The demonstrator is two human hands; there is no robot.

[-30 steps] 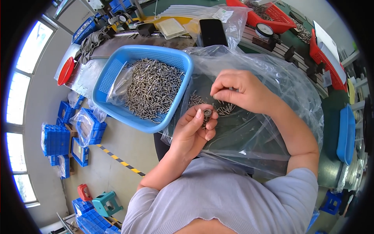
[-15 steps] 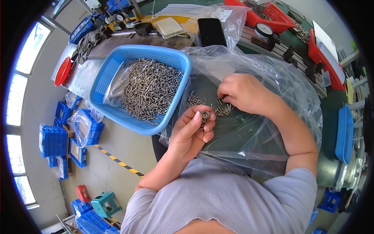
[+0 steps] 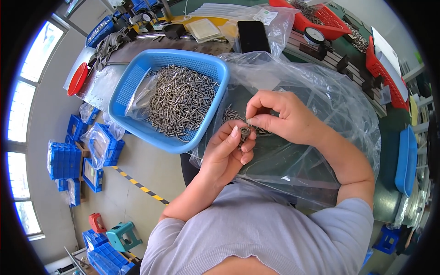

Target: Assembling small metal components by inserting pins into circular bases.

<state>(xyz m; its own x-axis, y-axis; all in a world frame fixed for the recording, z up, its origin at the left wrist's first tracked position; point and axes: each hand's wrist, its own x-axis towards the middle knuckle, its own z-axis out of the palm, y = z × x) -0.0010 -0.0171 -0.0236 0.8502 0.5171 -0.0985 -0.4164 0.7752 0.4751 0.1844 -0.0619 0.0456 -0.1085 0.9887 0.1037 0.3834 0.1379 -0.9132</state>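
Observation:
My left hand (image 3: 225, 151) is closed around a small round metal ring gauge (image 3: 245, 131), its open face turned up between thumb and fingers. Just above it, my right hand (image 3: 286, 117) pinches a small metal pin (image 3: 249, 123) between thumb and forefinger, close to the ring's hole. Beneath and behind the hands, loose metal pins (image 3: 231, 113) lie in a small heap on clear plastic sheeting, partly hidden by the fingers. To the left stands a blue plastic basket (image 3: 120, 98), holding a large pile of similar metal pins (image 3: 183, 101) and a clear bag.
Clear plastic sheeting (image 3: 330, 96) covers the green table (image 3: 387, 183). A black phone (image 3: 253, 36) lies at the back, near a dial gauge (image 3: 314, 35) and a red basket (image 3: 327, 30). Blue crates (image 3: 64, 160) stand on the floor at left.
My right hand has moved left from the loose pins to the ring in my left hand, bringing a pin with it. The view has shifted slightly.

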